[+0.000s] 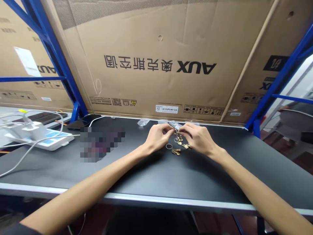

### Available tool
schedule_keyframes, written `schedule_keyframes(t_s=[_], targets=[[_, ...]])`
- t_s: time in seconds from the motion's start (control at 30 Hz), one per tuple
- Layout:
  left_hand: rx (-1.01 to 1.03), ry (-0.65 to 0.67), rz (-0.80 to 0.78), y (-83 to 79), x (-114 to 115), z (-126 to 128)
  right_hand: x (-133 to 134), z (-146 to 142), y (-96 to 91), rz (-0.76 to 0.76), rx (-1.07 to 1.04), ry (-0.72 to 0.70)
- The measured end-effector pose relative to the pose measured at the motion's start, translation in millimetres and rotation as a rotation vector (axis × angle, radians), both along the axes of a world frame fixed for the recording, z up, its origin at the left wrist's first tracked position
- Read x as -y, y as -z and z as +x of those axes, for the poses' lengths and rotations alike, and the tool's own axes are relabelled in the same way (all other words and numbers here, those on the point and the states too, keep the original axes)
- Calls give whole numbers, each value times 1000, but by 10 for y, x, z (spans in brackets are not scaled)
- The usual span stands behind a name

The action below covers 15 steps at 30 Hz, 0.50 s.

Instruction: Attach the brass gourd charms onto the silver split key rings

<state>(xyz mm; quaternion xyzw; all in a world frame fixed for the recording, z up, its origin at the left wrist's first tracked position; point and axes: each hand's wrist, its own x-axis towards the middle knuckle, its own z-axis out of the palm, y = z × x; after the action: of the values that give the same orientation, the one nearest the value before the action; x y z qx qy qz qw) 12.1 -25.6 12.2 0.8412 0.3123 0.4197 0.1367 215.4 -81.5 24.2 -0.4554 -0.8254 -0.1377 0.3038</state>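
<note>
My left hand [157,137] and my right hand [198,138] curl inward over the black tabletop [195,176], their fingertips meeting at the top of a brass keychain [179,138]. Both seem to pinch it, though the fingers partly hide the grip. Just below lies a second brass charm on a metal split ring [174,150], nearest my left hand. A small clear plastic bag [174,125] shows behind my fingertips, and another [143,122] lies to the left.
A large AUX cardboard box [158,42] stands behind the table in blue metal shelving [53,55]. At the left are a white power strip [41,138], white cables and a black device [80,122]. A pixelated patch [102,144] covers part of the tabletop.
</note>
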Motion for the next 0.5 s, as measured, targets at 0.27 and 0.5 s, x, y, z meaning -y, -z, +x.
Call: schedule_keyframes(t_s=[0.27,0.5], targets=[[-61,-20,221,-11,-36,-22,-24,16,37,102,6,-27],[79,-52,-178,-38,7,-15,-24,-18,60,175,97,-50]])
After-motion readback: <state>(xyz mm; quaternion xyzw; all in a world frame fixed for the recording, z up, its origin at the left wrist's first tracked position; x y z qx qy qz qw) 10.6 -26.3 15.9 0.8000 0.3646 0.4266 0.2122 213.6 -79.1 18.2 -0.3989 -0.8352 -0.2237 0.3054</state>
